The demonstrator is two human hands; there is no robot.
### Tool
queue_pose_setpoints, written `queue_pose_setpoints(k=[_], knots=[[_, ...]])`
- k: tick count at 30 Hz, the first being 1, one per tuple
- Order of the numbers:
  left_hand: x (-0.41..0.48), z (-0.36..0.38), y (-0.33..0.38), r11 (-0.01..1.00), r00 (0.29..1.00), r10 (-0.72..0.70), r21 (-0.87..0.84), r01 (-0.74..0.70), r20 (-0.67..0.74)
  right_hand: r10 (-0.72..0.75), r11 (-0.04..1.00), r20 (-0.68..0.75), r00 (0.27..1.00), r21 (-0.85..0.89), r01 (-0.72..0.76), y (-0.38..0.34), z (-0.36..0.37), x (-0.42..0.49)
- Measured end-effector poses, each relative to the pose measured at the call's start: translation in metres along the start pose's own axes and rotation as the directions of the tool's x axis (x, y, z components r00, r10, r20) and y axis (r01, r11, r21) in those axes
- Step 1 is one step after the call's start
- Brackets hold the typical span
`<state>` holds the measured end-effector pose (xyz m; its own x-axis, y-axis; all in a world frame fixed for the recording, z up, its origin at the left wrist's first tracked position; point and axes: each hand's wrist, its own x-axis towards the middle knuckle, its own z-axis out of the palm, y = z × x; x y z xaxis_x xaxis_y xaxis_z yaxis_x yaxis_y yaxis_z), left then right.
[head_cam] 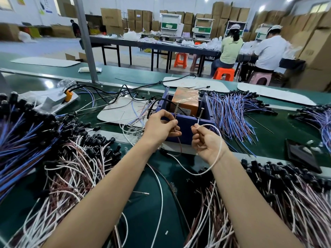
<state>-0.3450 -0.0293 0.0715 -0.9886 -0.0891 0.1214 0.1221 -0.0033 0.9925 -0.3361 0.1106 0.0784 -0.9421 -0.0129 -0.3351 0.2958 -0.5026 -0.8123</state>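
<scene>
White wire [220,138], head view: I log its end pinched between thumb and forefinger of the right hand [206,143], the other fingers curled in. It arcs over the back of that hand, loops below the wrist and trails off across the worktop [141,210].

Brown wire [180,145]: pinched in the curled fingertips of the left hand [161,127], hanging below it. The two hands are near each other but apart, just in front of the blue box [186,122].

Hard to make out: both wire tips are buried in the fingers. The label on the copper-coloured block [186,102] in the box is too small for me to read. The right edge of the frame is blurred.

Surface: green matting. Heaps of blue-violet leads [231,113] lie right of the box, and white-and-brown leads with black caps [75,167] lie at lower left and lower right. A black tray [300,154] sits at the right.

Room: stacked cardboard cartons [223,13] and orange stools [180,59]. Two seated people work at a long table [125,42].
</scene>
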Motion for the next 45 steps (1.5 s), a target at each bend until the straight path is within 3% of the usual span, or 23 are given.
queue_pose_setpoints(k=[40,45], knots=[[-0.009,-0.003,0.013,0.998,0.999,-0.032,0.056,0.031,0.024,0.006,0.995,-0.043,0.999,0.098,-0.002,-0.001,-0.009,0.005],[-0.008,-0.004,0.021,0.989,0.977,-0.133,-0.041,0.141,0.165,0.039,0.997,0.024,0.999,0.064,-0.041,-0.009,-0.01,-0.007]])
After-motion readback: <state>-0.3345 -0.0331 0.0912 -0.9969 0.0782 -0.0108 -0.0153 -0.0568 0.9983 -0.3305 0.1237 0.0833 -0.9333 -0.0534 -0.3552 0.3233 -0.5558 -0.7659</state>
